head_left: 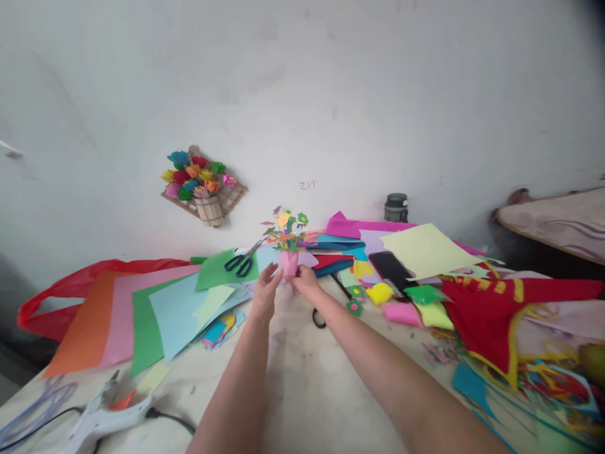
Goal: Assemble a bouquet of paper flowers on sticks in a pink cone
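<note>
A small pink paper vase (290,261) stands upright at the far middle of the table, with paper flowers (284,222) in yellow, green and orange rising from it. My right hand (305,281) is closed around the lower part of the vase from the right. On its left side, my left hand (266,289) is open, thumb and fingers apart, close by the vase; whether it touches is hard to tell. Dark-handled scissors (243,261) lie on green paper left of the vase. Two green paper flowers (354,307) lie beyond my right forearm.
Coloured sheets (177,309) spread across the left, near a white glue gun (108,416) with its cord. To the right lie a phone (390,268), clay packs (401,314), a red cloth (482,315) and scraps. A bottle (396,208) stands by the wall, where a flower decoration (208,211) hangs.
</note>
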